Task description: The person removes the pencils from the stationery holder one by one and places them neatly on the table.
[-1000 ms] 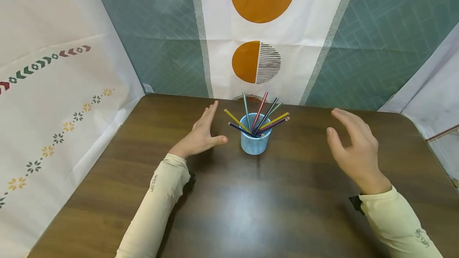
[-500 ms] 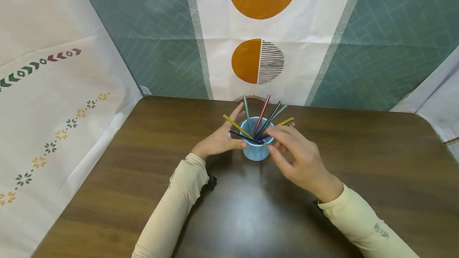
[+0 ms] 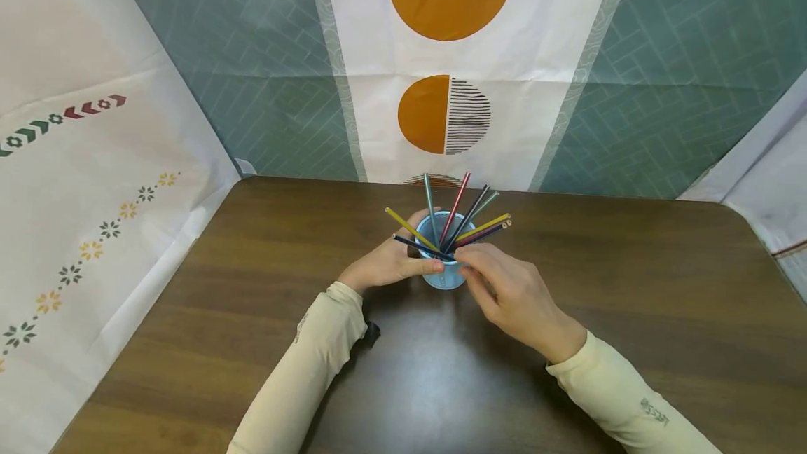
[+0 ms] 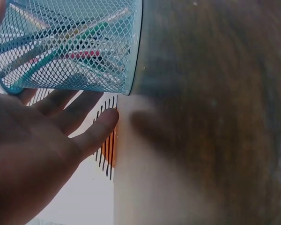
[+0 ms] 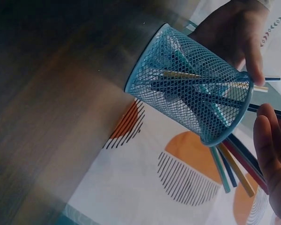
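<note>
A light blue mesh pencil cup (image 3: 445,277) stands upright on the table, with several colored pencils (image 3: 463,210) fanning out over its rim. My left hand (image 3: 391,263) holds the cup from the left, thumb at the near rim and fingers reaching behind it. In the left wrist view, the fingers of that hand (image 4: 35,145) lie along the mesh wall (image 4: 75,47). At the cup's near right rim, my right hand (image 3: 513,293) pinches the end of a pencil. The right wrist view has a dark pencil (image 5: 254,108) running to its thumb and fingertips, which partly hide it.
Dark brown wooden table (image 3: 189,342) spreads around the cup. Behind its far edge hangs a green and white patterned cloth (image 3: 252,111). A white cloth with printed flowers (image 3: 94,181) borders the left side, and another white cloth (image 3: 769,181) the right.
Both hands have moved in to the cup, the left from beside it and the right from farther right. The left now holds the cup; the right thumb and fingers have closed at a pencil end.
</note>
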`<action>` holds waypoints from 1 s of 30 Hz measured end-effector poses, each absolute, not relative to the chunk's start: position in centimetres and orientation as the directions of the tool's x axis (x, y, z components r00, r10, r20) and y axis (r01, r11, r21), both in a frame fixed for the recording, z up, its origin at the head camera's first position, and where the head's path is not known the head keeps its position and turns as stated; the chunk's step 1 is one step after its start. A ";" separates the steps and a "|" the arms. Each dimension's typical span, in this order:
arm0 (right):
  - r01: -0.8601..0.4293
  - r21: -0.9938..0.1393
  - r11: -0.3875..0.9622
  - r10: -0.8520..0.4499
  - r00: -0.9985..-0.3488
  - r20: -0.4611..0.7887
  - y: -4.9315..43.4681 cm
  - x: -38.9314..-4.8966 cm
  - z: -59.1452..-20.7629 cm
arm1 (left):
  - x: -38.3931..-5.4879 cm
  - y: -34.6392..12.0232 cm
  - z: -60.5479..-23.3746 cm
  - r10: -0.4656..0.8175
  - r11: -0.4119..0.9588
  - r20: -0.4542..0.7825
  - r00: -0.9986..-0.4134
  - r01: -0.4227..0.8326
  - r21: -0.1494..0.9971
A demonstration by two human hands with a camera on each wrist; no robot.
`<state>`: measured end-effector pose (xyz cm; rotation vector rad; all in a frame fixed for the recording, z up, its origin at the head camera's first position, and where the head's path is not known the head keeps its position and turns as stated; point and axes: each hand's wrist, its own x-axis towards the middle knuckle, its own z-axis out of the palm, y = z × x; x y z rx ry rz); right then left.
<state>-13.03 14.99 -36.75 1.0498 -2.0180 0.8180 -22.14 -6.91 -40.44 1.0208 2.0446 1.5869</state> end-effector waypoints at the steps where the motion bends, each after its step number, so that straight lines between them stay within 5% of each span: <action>1: -0.856 -0.206 0.474 -0.403 -0.418 0.814 15.1 -13.1 -36.7 | -22.2 -6.9 -40.6 0.720 0.114 0.147 -0.678 0.325 0.939; 10: -0.818 -0.266 0.510 -0.276 -0.449 0.850 16.3 -13.2 -35.8 | -21.1 -6.6 -38.5 0.727 0.140 0.108 -0.678 0.301 0.943; 22: -0.815 -0.352 0.461 -0.129 -0.454 0.882 17.7 -13.6 -34.8 | -21.7 -6.9 -40.9 0.713 0.177 0.111 -0.692 0.331 0.927; 30: -0.793 -0.498 0.352 -0.028 -0.541 0.841 19.0 -13.6 -34.1 | -20.6 -6.7 -38.8 0.726 0.145 0.099 -0.680 0.291 0.946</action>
